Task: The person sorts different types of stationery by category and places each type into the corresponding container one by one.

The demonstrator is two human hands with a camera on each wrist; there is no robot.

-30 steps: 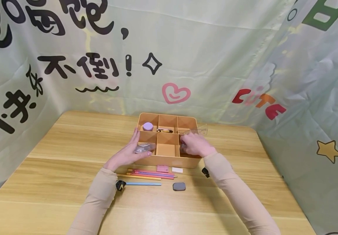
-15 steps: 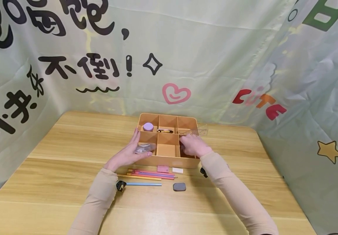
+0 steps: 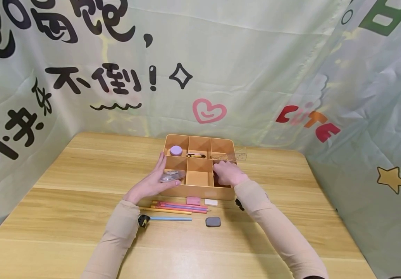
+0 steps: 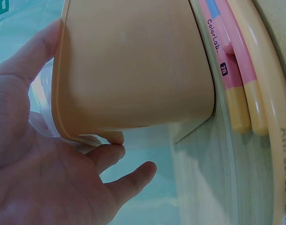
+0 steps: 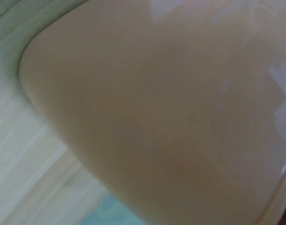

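Centre of the head view: a tan six-compartment box [image 3: 186, 191] on the tabletop [image 3: 284, 174], flanked by the person's two hands. Left hand [image 3: 148, 183]: grip spread, fingers along the box's left side, thumb over its front left corner. Right hand [image 3: 231, 173]: lowered into the front right compartment; its fingertips are hidden, so from where I stand I cannot tell whether its grip pinches anything.

Rear row, left to right: a purple-topped round item [image 3: 176, 150], a yellow-and-black item [image 3: 196, 155], and a clear marked strip [image 3: 241, 155] jutting past the right rim, just beyond the right hand. A clear packet [image 3: 170, 176] in the front left compartment lies just beside the left thumb.

Against the lower side of the box, in the way of a forward slide: a pink block [image 3: 193, 200], a white block [image 3: 211, 202] and a bundle of pencils [image 3: 183, 207]. Lower still are a blue rod [image 3: 171, 219], its left end masked by the wrist device [image 3: 143, 221], and a grey block [image 3: 213, 222].

Limits: a printed cloth [image 3: 242, 69] rises close behind the box; open tabletop extends widely left and right, and toward the frame's bottom between the sleeves [image 3: 277, 228].
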